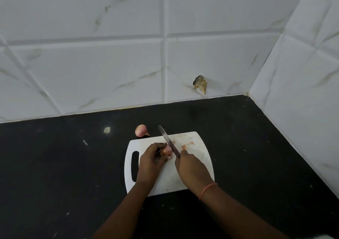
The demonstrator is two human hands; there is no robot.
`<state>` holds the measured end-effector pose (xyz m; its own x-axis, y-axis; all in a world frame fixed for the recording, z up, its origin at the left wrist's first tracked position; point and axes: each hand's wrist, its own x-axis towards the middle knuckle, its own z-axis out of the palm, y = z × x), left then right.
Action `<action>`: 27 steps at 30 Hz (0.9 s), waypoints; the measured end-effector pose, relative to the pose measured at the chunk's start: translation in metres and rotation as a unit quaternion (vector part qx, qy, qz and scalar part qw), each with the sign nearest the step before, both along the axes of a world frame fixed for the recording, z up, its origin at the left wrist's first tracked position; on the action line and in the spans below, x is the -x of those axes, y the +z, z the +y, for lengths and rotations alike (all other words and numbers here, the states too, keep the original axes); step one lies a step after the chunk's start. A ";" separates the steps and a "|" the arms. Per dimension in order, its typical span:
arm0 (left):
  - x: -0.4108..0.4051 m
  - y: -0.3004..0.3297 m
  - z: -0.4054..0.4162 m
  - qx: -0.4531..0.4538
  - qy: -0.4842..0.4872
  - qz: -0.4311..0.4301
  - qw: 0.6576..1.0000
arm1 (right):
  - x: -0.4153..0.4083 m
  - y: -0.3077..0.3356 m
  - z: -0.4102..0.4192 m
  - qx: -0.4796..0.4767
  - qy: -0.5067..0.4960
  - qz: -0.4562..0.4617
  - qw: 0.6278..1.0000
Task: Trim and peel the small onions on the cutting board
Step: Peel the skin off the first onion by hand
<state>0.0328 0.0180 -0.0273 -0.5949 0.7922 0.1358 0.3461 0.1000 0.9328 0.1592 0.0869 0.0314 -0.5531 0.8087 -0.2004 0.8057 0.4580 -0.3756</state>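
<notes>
Both hands work over the white plastic cutting board with a slot handle [198, 158], which lies on the black speckled stone worktop [64, 165]. Left hand [153, 158] curls its fingers and thumb round a small pinkish onion [166, 151], pinning it near the middle of the board. Right hand [190, 167] grips the handle of a slim metal-bladed knife [167, 140]; the handle itself is hidden inside the fist, and the blade runs up and away past the held onion's right side, touching or just beside it, cannot tell if it is already cutting in. A second small pink onion with a pointed tail [140, 130] sits off the board on the worktop, just beyond the far left corner; it looks unpeeled and untrimmed. A few small orange-pink skin scraps [184, 146] lie on the board's far right part, so some trimming looks done already. No peeled onion shows anywhere in view. Judgement: task is early to middle, with the held onion at the trimming step, skin apparently on, and peeling left; the other onion is wholly left to do. Behind the worktop stands a white marbled tile wall [91, 64] with a chipped hole [200, 84] low down.
</notes>
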 end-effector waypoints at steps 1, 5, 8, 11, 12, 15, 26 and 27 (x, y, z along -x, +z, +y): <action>0.000 0.000 0.000 -0.001 -0.002 -0.001 1.000 | 0.001 -0.002 -0.001 0.000 0.001 -0.003 1.000; 0.000 0.002 0.000 -0.008 -0.004 -0.004 1.000 | -0.002 -0.009 -0.005 -0.014 -0.009 -0.007 1.000; 0.000 0.002 0.000 -0.007 -0.004 -0.008 1.000 | -0.001 -0.013 -0.007 -0.026 -0.015 -0.010 0.999; 0.001 0.001 0.000 -0.007 -0.004 -0.005 1.000 | 0.000 -0.016 -0.006 -0.033 -0.012 -0.009 0.999; 0.001 0.000 0.000 -0.008 -0.003 -0.002 1.000 | 0.000 -0.017 -0.006 -0.034 -0.011 -0.010 0.999; 0.001 -0.001 -0.001 -0.005 -0.001 0.008 1.000 | 0.003 -0.022 -0.005 -0.030 -0.011 -0.011 0.999; 0.001 -0.004 -0.001 0.002 0.007 0.028 1.000 | 0.005 -0.027 -0.010 -0.015 -0.035 -0.002 0.999; 0.001 -0.004 -0.001 0.002 0.010 0.026 1.000 | 0.004 -0.027 -0.011 -0.014 -0.037 -0.002 0.999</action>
